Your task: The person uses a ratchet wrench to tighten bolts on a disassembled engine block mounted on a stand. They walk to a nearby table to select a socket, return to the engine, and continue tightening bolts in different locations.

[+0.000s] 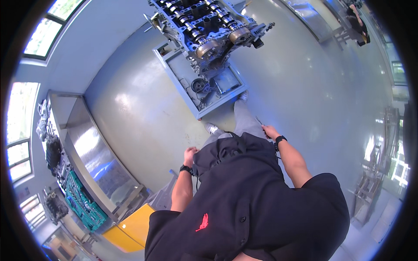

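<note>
My right hand (271, 132) hangs beside my right thigh, fingers wrapped round a slim metal hand tool (259, 120). The tool's shaft points forward; its exact kind is too small to tell. By my left hip my left hand (190, 155) is loosely curled, and nothing shows in it. Ahead of me an engine (209, 32) with exposed camshafts stands above a grey tray (178, 86). Both hands are apart from the engine. Inside the tray lie a black round part (198, 85) and a flat rectangular piece (227, 81).
On the left, a metal bench (93, 143) carries engine parts (53, 152) and a green tool case (82, 202). A yellow cabinet (135, 226) stands at the lower left. Another person (358, 24) is far off at upper right, near a metal table (307, 17).
</note>
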A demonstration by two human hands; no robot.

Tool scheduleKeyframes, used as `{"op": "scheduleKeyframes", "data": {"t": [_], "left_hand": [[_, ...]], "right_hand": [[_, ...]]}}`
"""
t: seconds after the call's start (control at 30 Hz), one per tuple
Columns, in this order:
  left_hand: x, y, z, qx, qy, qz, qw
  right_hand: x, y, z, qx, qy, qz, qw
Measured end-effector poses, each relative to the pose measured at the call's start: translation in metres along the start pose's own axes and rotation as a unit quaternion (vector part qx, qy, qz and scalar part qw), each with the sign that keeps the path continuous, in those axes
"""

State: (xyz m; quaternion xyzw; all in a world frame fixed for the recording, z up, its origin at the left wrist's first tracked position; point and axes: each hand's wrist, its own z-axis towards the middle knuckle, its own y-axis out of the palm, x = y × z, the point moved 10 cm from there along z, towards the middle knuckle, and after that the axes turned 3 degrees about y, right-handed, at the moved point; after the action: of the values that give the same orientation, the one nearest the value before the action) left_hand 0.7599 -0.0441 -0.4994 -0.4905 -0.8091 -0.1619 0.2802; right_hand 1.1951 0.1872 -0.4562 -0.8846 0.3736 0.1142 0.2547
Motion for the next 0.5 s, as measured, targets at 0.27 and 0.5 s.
{"op": "scheduleKeyframes", "data": {"t": [0.27,0.5], "left_hand": [[-0.068,-0.040,-0.041,0.105,-0.022,0.018,0.994],[-0.069,-0.006,-0.030,0.116,0.008,-0.171,0.978]], "right_hand": [[-0.149,0.033,0.013,-0.016,-0.167,-0.018,0.986],[-0.170,0.048,0.029,0.048,-0.230,-0.260,0.937]]}}
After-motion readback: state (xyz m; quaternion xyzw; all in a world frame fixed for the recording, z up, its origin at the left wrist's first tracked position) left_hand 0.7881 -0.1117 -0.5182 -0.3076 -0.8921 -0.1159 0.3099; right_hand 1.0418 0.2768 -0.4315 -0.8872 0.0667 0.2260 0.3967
